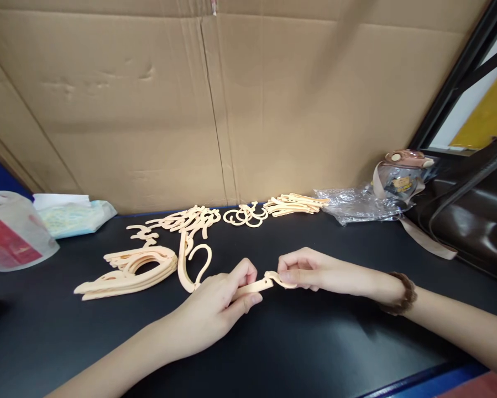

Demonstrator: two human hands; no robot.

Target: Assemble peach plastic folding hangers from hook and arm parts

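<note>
My left hand (219, 307) is closed around a peach plastic hanger arm (254, 287), pinching it between thumb and fingers just above the black table (298, 342). My right hand (306, 270) pinches a small peach hook piece (278, 279) that meets the end of that arm. A hooked hanger part (192, 268) lies right behind my left hand. A stack of finished peach hangers (130, 271) rests to the left.
Loose peach hanger parts (192, 220), rings (244, 215) and more arms (296, 203) line the cardboard wall (215, 99). Clear plastic wrap (354, 204), a small bottle (401, 177) and a dark brown bag (476, 215) sit right. A plastic bag (11, 232) and tissue pack (72, 216) sit left.
</note>
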